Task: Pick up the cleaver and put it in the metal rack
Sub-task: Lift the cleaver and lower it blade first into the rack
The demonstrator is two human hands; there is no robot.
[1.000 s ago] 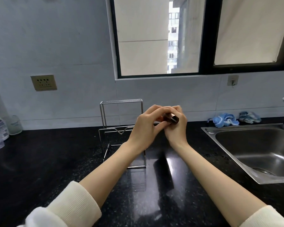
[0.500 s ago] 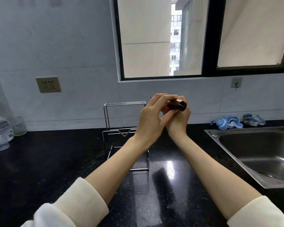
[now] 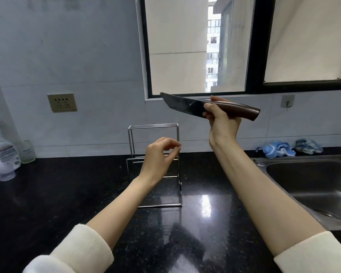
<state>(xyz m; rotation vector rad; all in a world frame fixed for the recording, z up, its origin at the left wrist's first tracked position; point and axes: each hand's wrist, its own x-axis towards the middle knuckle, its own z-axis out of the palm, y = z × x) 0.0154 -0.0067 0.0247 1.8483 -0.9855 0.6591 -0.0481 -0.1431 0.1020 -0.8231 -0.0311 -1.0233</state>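
My right hand [image 3: 221, 123] grips the cleaver [image 3: 185, 105] by its dark wooden handle and holds it high in the air, nearly level, with the dark blade pointing left. The blade hangs above and a little right of the metal rack [image 3: 154, 127], a thin wire frame standing on the black counter against the wall. My left hand [image 3: 158, 158] hovers in front of the rack's right side with fingers loosely curled and apart, holding nothing. It covers part of the rack's lower wires.
A steel sink [image 3: 311, 184] is set into the black counter [image 3: 47, 194] at the right, with blue cloths [image 3: 278, 149] behind it. A white spray bottle [image 3: 0, 150] and a small jar [image 3: 28, 151] stand at the far left. A wall socket [image 3: 62, 102] is above them.
Both hands were together on the cleaver handle near the rack. Now my right hand has lifted the cleaver up and to the right, and my left hand has let go and dropped toward the rack.
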